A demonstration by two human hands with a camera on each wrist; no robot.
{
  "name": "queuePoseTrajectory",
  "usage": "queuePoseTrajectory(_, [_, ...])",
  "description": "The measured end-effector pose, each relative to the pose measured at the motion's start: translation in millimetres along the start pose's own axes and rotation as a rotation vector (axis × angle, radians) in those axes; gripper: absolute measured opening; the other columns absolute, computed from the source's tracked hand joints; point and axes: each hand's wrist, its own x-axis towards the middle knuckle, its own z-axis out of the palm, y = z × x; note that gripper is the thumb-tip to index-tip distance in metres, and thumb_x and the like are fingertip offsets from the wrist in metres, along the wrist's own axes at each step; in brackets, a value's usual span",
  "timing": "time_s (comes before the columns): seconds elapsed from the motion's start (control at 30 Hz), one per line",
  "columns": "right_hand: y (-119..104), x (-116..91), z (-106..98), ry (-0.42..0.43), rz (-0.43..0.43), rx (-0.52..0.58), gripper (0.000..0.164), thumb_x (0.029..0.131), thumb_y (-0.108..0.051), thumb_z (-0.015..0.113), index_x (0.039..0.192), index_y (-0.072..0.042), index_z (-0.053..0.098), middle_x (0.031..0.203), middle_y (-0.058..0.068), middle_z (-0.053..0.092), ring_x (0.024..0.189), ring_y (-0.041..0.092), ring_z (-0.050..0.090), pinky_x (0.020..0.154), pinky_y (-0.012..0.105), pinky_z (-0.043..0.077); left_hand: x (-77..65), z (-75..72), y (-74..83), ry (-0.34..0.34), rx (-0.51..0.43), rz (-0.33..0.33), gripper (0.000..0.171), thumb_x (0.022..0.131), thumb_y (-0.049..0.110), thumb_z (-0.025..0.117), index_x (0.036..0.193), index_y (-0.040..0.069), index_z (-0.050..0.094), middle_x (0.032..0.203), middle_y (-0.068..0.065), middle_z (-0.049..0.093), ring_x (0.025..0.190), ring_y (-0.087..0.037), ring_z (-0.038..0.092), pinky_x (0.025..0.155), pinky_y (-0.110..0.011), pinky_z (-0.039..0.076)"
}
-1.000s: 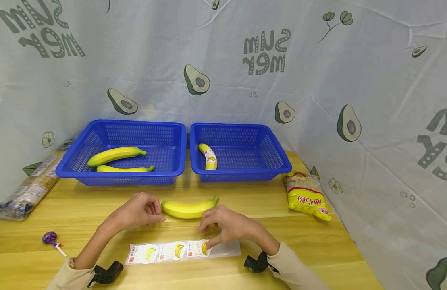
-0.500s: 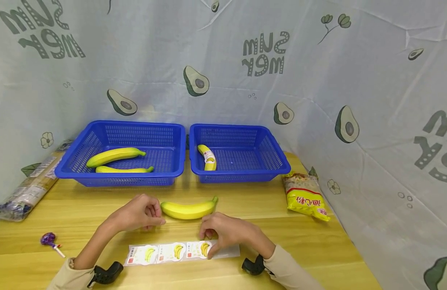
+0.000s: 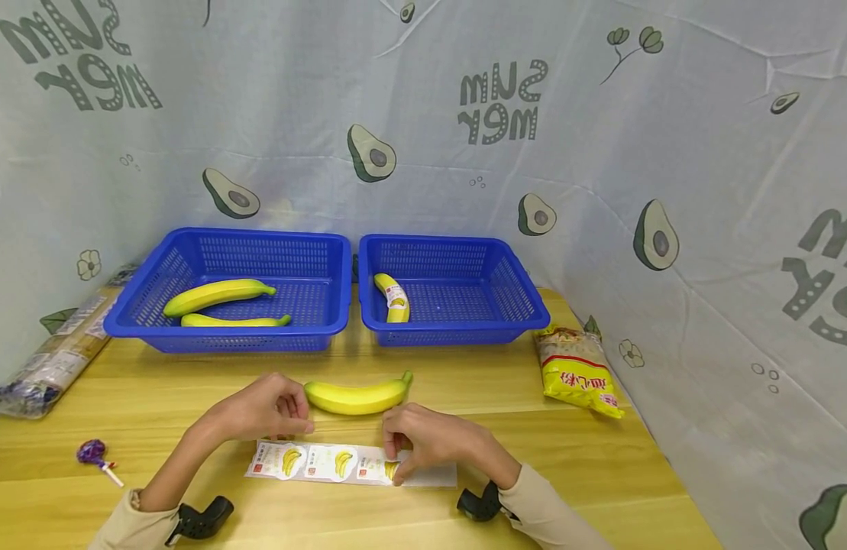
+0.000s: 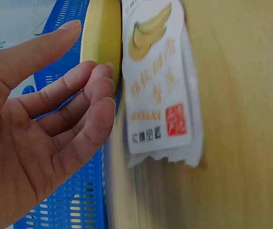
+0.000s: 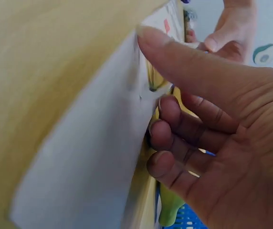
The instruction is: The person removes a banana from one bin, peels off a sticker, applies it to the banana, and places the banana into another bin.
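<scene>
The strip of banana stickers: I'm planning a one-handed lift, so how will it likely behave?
The strip of banana stickers is probably floppy: it looks thin and much longer than wide, so may sag if lifted by one end. It's likely light too, given that thinness. Its ragged end suggests it could tear.

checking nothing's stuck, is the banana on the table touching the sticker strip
Apart: the head view shows tabletop between the banana and the sticker strip.

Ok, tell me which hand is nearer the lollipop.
Left. The left hand is right of the lollipop, by the loose banana; the right hand is farther right, at the label strip.
</scene>
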Motion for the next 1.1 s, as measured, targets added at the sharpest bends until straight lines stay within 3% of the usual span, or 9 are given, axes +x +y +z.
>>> queuePoseTrajectory(0.2, [3.3, -0.7, -1.6, 0.015, -0.026, 0.054, 0.024, 0.086, -0.005, 0.092, 0.086, -0.01, 0.068, 0.08, -0.007, 0.061, 0.07, -0.004, 0.049, 0.064, 0.011, 0.047, 2.0, 4.1, -1.0, -0.028, 0.042, 0.096, 0.012, 0.096, 0.013, 0.083, 0.098, 0.004, 0.076, 0.092, 0.004, 0.073, 0.081, -0.008, 0.066, 0.075, -0.027, 0.061])
queuePoseTrajectory(0.4, [5.3, -0.4, -3.1, 0.021, -0.06, 0.071, 0.023, 0.087, -0.005, 0.091, 0.088, -0.009, 0.068, 0.08, -0.006, 0.063, 0.07, -0.006, 0.05, 0.064, 0.011, 0.049, 7.9, 19.9, 6.1, -0.087, 0.031, 0.142, 0.021, 0.098, 0.016, 0.082, 0.108, -0.001, 0.077, 0.095, 0.005, 0.074, 0.083, -0.005, 0.066, 0.075, -0.027, 0.061])
queuePoseTrajectory(0.57, [5.6, 0.4, -4.7, 0.052, -0.067, 0.106, 0.023, 0.087, -0.002, 0.09, 0.095, -0.006, 0.069, 0.082, -0.002, 0.065, 0.073, -0.005, 0.052, 0.065, 0.012, 0.05, 15.7, 40.8, 17.6, -0.122, 0.007, 0.107, 0.022, 0.095, 0.017, 0.085, 0.107, 0.001, 0.077, 0.09, 0.007, 0.071, 0.081, -0.004, 0.064, 0.074, -0.026, 0.059])
queuePoseTrajectory(0.77, [6.3, 0.4, -6.3, 0.073, -0.071, 0.11, 0.022, 0.088, -0.005, 0.089, 0.103, -0.004, 0.072, 0.083, -0.004, 0.066, 0.073, -0.007, 0.052, 0.066, 0.013, 0.051, 22.2, 58.2, 19.5, -0.103, 0.025, 0.066, 0.017, 0.09, 0.01, 0.089, 0.099, 0.005, 0.076, 0.082, 0.01, 0.064, 0.074, -0.004, 0.058, 0.067, -0.023, 0.055])
queuePoseTrajectory(0.97, [6.1, 1.0, -5.0, 0.101, -0.076, 0.093, 0.018, 0.091, -0.008, 0.088, 0.106, -0.005, 0.077, 0.09, -0.002, 0.069, 0.079, -0.001, 0.058, 0.072, 0.015, 0.056, 23.2, 63.1, 21.1, -0.078, 0.0, 0.098, 0.014, 0.091, 0.005, 0.085, 0.085, 0.01, 0.073, 0.075, 0.011, 0.06, 0.067, -0.002, 0.052, 0.061, -0.021, 0.048])
queuePoseTrajectory(1.1, [6.4, 1.5, -4.1, 0.142, -0.097, 0.08, 0.011, 0.093, -0.012, 0.087, 0.101, -0.008, 0.08, 0.099, 0.0, 0.07, 0.09, 0.007, 0.065, 0.081, 0.022, 0.061, 22.8, 61.6, 23.7, -0.105, -0.029, 0.105, 0.013, 0.096, 0.006, 0.081, 0.087, 0.009, 0.073, 0.079, 0.009, 0.066, 0.072, -0.002, 0.059, 0.068, -0.021, 0.055])
